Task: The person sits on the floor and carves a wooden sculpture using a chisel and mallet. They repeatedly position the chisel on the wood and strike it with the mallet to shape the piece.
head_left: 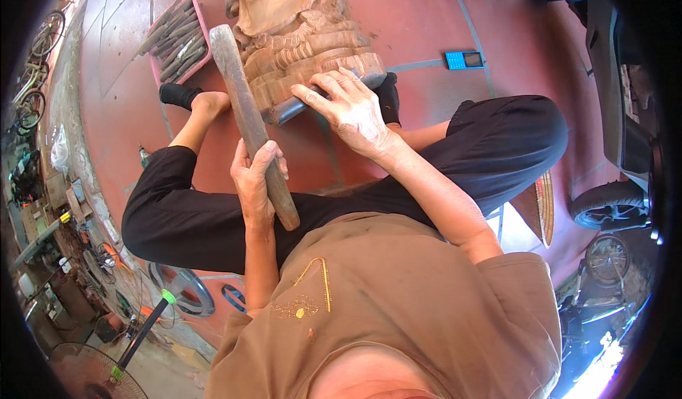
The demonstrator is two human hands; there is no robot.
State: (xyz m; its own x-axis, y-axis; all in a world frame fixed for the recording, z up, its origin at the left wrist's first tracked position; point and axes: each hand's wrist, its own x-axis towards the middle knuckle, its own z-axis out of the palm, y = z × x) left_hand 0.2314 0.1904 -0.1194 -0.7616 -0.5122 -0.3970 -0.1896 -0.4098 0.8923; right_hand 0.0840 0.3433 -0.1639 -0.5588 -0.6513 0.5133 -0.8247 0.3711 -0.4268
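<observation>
While the left hand [254,179] grips a wooden mallet [249,118], the right hand [352,108] clasps what seems a chisel [298,106] against the carving [298,29].

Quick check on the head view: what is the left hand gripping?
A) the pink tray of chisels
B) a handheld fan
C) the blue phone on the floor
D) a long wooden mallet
D: the left hand is wrapped around the lower part of a long wooden mallet that slants up toward the carved wood piece, while the right hand holds a metal chisel against that carving.
</observation>
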